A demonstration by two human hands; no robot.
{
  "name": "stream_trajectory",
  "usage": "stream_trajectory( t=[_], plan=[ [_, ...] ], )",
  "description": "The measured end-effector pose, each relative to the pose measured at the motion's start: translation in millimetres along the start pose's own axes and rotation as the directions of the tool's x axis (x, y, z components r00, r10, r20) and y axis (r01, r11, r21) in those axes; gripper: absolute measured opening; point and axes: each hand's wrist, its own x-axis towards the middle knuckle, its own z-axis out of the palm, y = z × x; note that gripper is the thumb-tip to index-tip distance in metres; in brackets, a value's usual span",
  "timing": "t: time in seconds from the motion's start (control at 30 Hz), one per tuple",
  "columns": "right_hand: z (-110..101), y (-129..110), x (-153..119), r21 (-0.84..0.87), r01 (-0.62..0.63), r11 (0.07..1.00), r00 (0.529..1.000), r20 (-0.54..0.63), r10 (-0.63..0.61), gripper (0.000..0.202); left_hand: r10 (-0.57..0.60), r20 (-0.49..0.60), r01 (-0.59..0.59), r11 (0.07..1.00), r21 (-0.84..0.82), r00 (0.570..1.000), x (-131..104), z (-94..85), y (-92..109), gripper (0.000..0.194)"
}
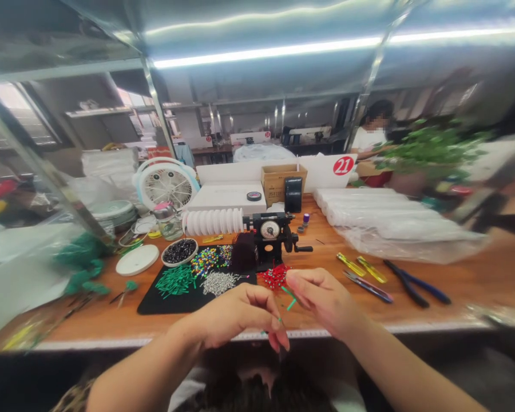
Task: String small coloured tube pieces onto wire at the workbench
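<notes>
My left hand (244, 315) is closed in a pinch over the table's front edge, with a bit of green at its fingertips that looks like a thin green piece. My right hand (328, 297) is pinched closed just to the right, and its fingers hide what they hold. Beside its fingertips are short green strips (290, 300); I cannot tell whether they are held or lying on the table. Just behind is a pile of small red pieces (274, 276). A black mat (150, 303) to the left bears green pieces (175, 280), silver beads (220, 283) and multicoloured beads (205, 261).
A black hand-crank winder (269, 237) carries a ribbed white roll (214, 222). Left of it are a bowl of black beads (179, 252), a white lid (137, 260) and a fan (167, 186). Pliers (412, 283), snips (369, 287) and plastic-wrapped rolls (381, 217) lie right. A person (371, 140) sits beyond.
</notes>
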Motion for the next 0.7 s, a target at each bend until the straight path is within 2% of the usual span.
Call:
stream_trajectory(
  t=[0.1, 0.3, 0.47, 0.7],
  plan=[
    [-1, -3, 3, 0.215, 0.001, 0.977, 0.996, -0.091, 0.019, 0.052, 0.013, -0.010, -0.013, 1.000, 0.004, 1.000, -1, 0.5, 4, 0.002],
    [-8, -11, 5, 0.466, -0.011, 0.885, 0.968, -0.218, 0.127, 0.049, 0.025, -0.015, -0.025, 0.999, 0.038, 1.000, -2, -1.7, 9, 0.002],
    [-16, -13, 6, 0.527, 0.015, 0.850, 0.931, -0.319, 0.181, 0.052, -0.029, -0.039, 0.033, 0.994, 0.105, 0.999, -2, -3.8, 11, 0.002],
    [-21, -14, 3, 0.552, 0.034, 0.833, 0.908, -0.366, 0.206, 0.053, -0.061, -0.044, 0.065, 0.993, 0.103, 0.997, 0, -7.8, 8, 0.004]
  ],
)
